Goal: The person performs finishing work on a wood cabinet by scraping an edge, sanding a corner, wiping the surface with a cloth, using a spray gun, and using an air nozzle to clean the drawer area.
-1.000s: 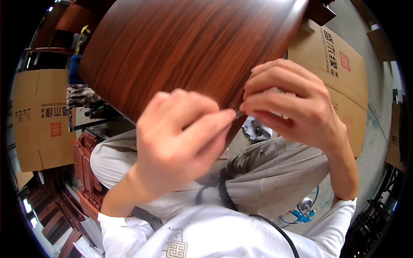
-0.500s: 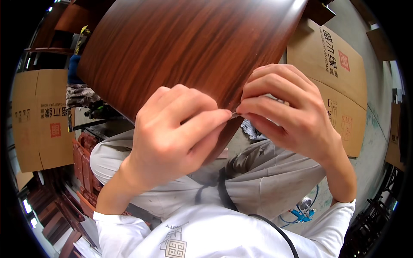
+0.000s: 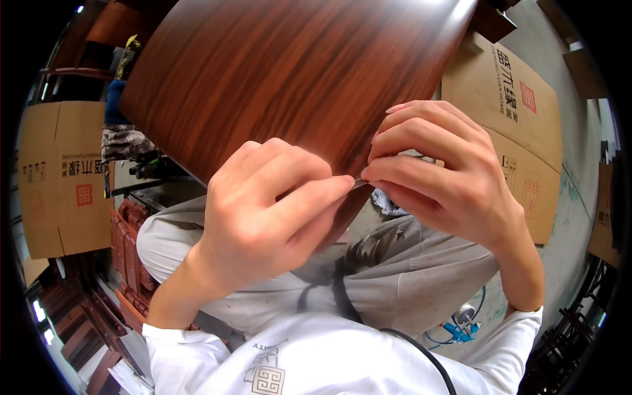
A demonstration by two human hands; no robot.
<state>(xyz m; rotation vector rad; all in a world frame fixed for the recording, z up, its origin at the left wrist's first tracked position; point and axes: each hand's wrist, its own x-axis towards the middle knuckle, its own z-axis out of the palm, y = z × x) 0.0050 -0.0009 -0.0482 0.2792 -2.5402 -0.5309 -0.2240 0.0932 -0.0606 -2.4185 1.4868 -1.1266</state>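
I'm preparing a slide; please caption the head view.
Left hand and right hand pinch a thin piece by a glossy wood-grain panel.

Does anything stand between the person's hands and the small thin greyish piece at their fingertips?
Nothing visible does: the bare left hand and bare right hand pinch the small thin greyish piece directly, by the glossy red-brown wood-grain panel.

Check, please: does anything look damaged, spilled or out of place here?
Nothing on the wooden panel looks clearly damaged. Greenish marks stand out on the grey floor at right, perhaps stains. A blue tool lies loose too, perhaps set down.
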